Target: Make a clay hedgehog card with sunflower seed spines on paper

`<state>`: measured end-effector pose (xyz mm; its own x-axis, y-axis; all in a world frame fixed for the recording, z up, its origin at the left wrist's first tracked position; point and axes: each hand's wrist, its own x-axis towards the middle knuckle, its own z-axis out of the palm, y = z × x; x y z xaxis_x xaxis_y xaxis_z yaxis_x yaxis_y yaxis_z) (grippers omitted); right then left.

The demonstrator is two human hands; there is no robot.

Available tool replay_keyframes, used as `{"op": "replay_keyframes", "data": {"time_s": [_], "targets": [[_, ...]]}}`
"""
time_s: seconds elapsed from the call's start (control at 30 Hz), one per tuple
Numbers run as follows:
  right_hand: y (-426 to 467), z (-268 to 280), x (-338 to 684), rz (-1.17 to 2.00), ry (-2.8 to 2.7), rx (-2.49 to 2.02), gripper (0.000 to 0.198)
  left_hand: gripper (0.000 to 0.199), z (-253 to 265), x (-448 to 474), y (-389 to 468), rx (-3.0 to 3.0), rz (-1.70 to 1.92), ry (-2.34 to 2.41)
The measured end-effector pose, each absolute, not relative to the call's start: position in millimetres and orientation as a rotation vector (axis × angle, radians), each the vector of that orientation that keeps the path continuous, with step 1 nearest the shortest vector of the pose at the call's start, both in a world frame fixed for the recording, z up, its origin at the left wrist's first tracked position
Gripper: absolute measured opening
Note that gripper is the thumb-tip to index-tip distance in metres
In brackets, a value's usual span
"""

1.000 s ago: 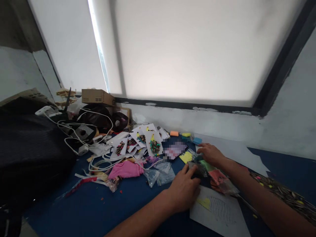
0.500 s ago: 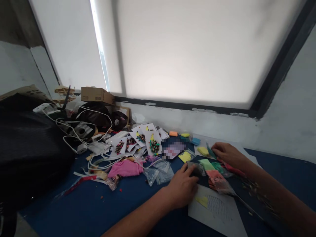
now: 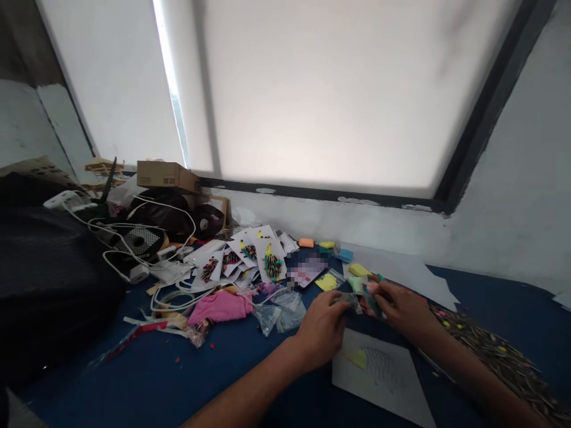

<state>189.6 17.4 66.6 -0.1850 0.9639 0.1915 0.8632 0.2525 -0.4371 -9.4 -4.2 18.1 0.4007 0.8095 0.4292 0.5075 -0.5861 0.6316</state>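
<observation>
My left hand [image 3: 322, 326] is closed on the edge of a small clear plastic bag [image 3: 351, 302] with something dark in it. Close by on the right, my right hand [image 3: 397, 308] pinches small plastic packets [image 3: 371, 298] with coral and teal showing; its fingers partly hide them. Just beyond lie a pale green clay packet [image 3: 357, 284] and a yellow clay block [image 3: 358, 270]. Below both hands, on the blue table, rests a white sheet [image 3: 379, 395] with a pencilled striped body and a yellow shape stuck at its left.
A heap of striped seeds [image 3: 495, 356] spreads under my right forearm. Seed-decorated cards [image 3: 272, 261], a phone [image 3: 307, 270], a pink cloth [image 3: 220, 306] and white cables [image 3: 178, 285] fill the left. A black bag [image 3: 53, 285] stands far left.
My right hand has moved left and nearer, bringing packets close to my left hand. The coral packet no longer lies over the drawing sheet. The view has shifted slightly right.
</observation>
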Motion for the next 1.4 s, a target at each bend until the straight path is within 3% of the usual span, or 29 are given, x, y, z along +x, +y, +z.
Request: {"op": "replay_keyframes", "data": {"time_s": [0.07,0.13,0.33,0.53,0.67,0.8,1.03,1.4], "targets": [[6.5,70.1,183.6,0.307,-2.040,-1.642,0.025,0.039,28.0,-7.0,-6.2,1.960,1.092,1.053],[-8.5,71.4,176.7,0.306,-1.990,-1.629,0.028,0.064,35.4,-4.0,-8.2,1.618,0.963,0.887],[-41.0,73.0,168.0,0.438,-1.909,-1.548,0.029,0.048,42.7,1.1,-13.7,1.193,0.834,0.597],[-43.0,79.9,184.5,0.777,-1.636,-1.463,0.050,0.023,55.6,-5.1,-15.3,1.272,0.684,0.638],[-44.0,83.4,188.2,0.860,-1.757,-1.457,0.045,0.015,52.5,-5.0,-13.2,1.359,0.670,0.740],[-46.8,82.1,188.1,0.933,-1.740,-1.499,0.045,0.022,43.9,-2.8,-11.3,1.403,0.757,0.765],[-51.2,75.1,188.4,1.124,-1.714,-1.456,0.052,0.055,45.6,-4.4,-11.9,1.246,0.850,0.650],[-52.1,62.2,184.2,1.130,-1.671,-1.477,0.046,0.042,45.9,-4.7,-13.9,1.381,0.773,0.690]]}}
